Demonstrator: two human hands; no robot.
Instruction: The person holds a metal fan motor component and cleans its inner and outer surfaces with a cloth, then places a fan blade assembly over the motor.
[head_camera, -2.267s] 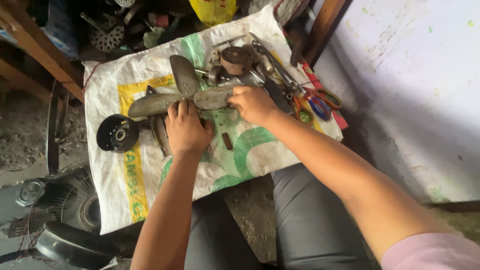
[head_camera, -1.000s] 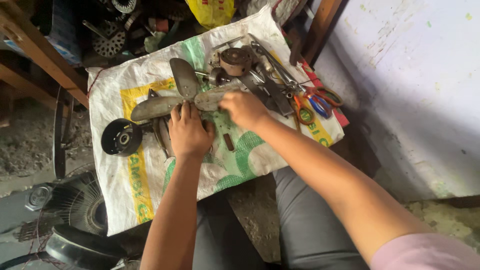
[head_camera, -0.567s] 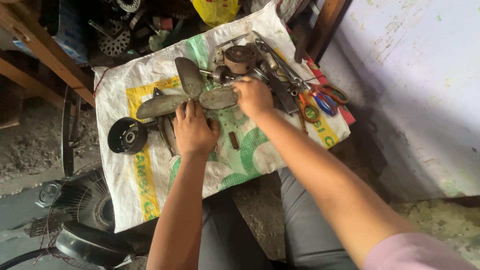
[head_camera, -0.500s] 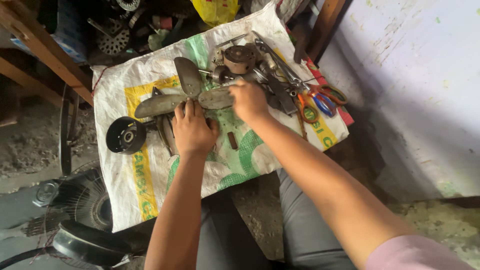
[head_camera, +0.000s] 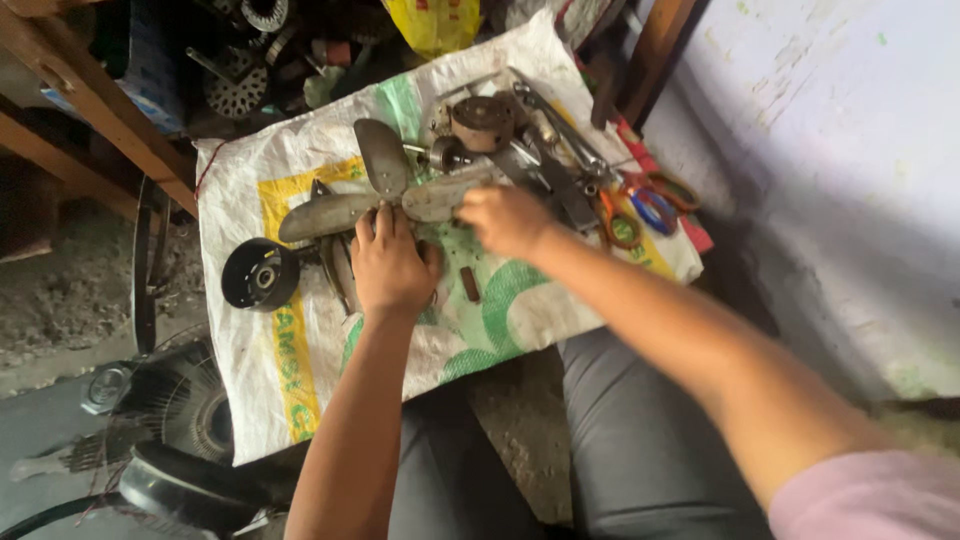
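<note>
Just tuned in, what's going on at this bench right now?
A person sits over a woven sack spread with parts. Both hands rest on a grey fan blade: the left hand presses near its hub, the right hand grips one blade. A black round motor housing lies left, scissors and tools right.

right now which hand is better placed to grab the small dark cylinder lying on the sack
Probably the left hand: the small dark cylinder lies just beside its thumb side, while the right hand rests higher up on the fan blade.
</note>
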